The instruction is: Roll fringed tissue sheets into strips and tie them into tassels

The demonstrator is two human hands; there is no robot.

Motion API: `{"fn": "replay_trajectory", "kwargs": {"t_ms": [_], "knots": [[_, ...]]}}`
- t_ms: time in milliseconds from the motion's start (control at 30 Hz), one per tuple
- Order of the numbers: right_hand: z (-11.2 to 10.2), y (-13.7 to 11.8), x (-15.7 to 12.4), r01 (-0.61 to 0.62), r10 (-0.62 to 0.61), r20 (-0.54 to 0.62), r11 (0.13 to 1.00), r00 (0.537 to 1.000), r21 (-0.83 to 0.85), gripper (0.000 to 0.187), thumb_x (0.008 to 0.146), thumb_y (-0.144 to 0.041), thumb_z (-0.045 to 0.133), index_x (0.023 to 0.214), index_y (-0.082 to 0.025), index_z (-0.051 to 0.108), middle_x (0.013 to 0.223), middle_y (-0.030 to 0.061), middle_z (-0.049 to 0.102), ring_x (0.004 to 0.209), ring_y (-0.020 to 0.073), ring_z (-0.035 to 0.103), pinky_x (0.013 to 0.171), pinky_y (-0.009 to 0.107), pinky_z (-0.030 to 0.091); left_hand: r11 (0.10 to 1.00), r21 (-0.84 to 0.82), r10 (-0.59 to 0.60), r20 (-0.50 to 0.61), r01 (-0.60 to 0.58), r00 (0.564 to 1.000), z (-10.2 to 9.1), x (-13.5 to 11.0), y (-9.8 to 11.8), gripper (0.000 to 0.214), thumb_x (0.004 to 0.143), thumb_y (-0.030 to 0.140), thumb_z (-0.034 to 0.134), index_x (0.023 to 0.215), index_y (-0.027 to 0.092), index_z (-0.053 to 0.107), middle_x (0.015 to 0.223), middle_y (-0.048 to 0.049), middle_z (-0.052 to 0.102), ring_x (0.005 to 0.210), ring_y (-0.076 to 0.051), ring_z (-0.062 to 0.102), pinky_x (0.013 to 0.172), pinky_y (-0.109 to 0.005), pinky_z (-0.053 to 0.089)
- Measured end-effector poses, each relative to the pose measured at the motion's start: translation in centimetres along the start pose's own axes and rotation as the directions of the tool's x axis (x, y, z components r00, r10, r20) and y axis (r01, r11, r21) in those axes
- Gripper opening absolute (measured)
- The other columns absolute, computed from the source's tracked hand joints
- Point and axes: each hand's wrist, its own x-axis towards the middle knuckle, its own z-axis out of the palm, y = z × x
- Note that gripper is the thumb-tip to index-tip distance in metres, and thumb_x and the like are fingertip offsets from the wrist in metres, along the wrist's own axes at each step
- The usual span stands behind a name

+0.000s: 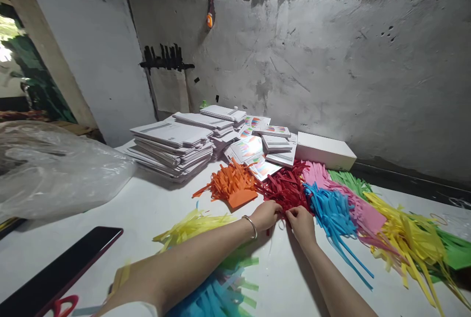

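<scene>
My left hand (265,215), with a silver bangle on its wrist, and my right hand (300,222) meet at the near edge of a pile of red paper strips (285,187). The fingers of both hands are closed, pinching red strips. An orange fringed paper bundle (232,184) lies just left of the red pile. Blue strips (331,209) lie just right of it. Under my left forearm lie yellow strips (191,226) along with green and light blue strips (217,292).
Pink (353,204), yellow (408,238) and green (452,250) strips spread to the right. Stacks of white booklets (172,147), colourful cards (250,149) and a white box (326,151) stand behind. A plastic bag (55,170), a dark phone (59,270) and red scissor handles (65,304) are at left.
</scene>
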Motion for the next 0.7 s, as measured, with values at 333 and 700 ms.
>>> {"fn": "replay_trajectory", "kwargs": {"t_ms": [333,700], "knots": [[0.0,1.6,-0.4,-0.097,0.099,0.009,0.952,0.995,0.290,0.028,0.098,-0.039,0.063,0.114,-0.017,0.064,0.111,0.0048,0.067,0.091,0.0182,0.067,0.078,0.036,0.059,0.997,0.068,0.039,0.012,-0.040,0.999,-0.2,-0.1,0.1,0.026,0.099,0.033,0.061,0.119,0.017,0.064,0.121,-0.0086,0.066,0.102,-0.022,0.067,0.088,-0.043,0.058],[-0.5,1.8,-1.4,-0.085,0.113,-0.016,0.824,0.993,0.560,0.024,0.098,-0.038,0.063,0.106,-0.015,0.065,0.101,0.0030,0.068,0.084,0.0154,0.067,0.075,0.033,0.058,0.953,0.193,0.228,0.044,-0.232,0.973,0.4,-0.9,2.1,0.021,0.098,0.032,0.062,0.113,0.018,0.066,0.119,-0.0082,0.067,0.104,-0.022,0.066,0.091,-0.044,0.056]]}}
